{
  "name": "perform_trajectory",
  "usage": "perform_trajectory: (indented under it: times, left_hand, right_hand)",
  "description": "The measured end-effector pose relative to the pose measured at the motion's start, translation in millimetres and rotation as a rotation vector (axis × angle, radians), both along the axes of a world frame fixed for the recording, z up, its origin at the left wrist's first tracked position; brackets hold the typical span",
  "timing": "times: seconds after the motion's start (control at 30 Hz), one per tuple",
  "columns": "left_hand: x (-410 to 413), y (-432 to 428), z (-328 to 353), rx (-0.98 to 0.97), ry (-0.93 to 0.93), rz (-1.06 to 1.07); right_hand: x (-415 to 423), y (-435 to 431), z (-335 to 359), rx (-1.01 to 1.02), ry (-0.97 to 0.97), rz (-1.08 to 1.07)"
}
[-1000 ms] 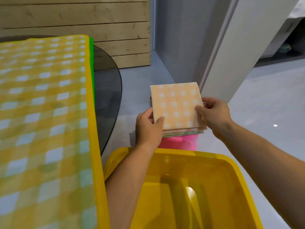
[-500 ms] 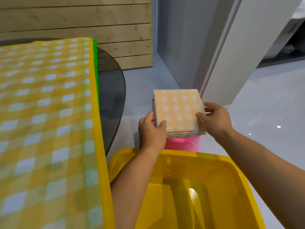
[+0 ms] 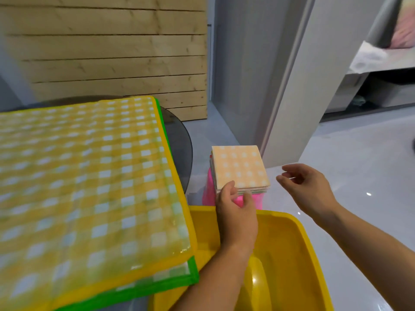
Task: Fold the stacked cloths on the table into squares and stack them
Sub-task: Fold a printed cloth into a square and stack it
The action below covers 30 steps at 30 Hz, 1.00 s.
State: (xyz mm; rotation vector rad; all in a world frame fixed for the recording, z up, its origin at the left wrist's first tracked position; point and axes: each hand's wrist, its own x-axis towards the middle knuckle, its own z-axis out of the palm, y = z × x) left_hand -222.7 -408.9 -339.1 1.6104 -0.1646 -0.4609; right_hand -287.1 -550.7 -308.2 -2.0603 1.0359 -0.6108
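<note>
Right hand let go, now hovering right of centre, fingers loose and spread. Left hand pinching near corner of folded stack on pink stool, mid-frame. Imo square edges before releasing, else stack slumps.

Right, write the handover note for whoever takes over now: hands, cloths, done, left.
Left hand: at the near left corner of the folded stack, thumb on its edge; grip unclear.
Right hand: open, apart from the stack, to its right.
The folded stack, orange checked square on top, sits on a pink stand beyond the yellow tub.
Done: several cloths folded and stacked.
Left: yellow checked cloth and green-edged cloth under it lie unfolded on the table.
</note>
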Motion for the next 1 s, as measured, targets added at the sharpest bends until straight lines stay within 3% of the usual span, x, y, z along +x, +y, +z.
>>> perform_trajectory:
  times: [0.23, 0.37, 0.53, 0.7, 0.87, 1.0]
  left_hand:
    - [-59.0, 46.2, 85.5, -0.136, -0.036, -0.134]
    - [-22.2, 96.1, 129.6, -0.155, -0.165, -0.085]
    - [38.4, 195.9, 163.8, -0.161, -0.169, -0.07]
    - [91.6, 310.9, 162.2, 0.116, -0.398, -0.17]
    - [124.3, 404.5, 146.4, 0.572, -0.669, -0.425]
    - [129.8, 440.7, 133.4, 0.755, -0.861, -0.65]
  right_hand:
    - [-40.0, 64.6, 87.7, -0.067, -0.073, 0.059]
    - [-42.5, 107.5, 134.9, -0.103, -0.121, 0.169]
    - [-13.4, 177.2, 166.5, -0.183, -0.076, 0.389]
    - [33.3, 255.2, 166.7, -0.246, 0.042, 0.661]
    - [69.3, 321.9, 145.7, -0.361, 0.166, 0.889]
    - [89.8, 354.0, 118.5, -0.362, 0.169, 0.98]
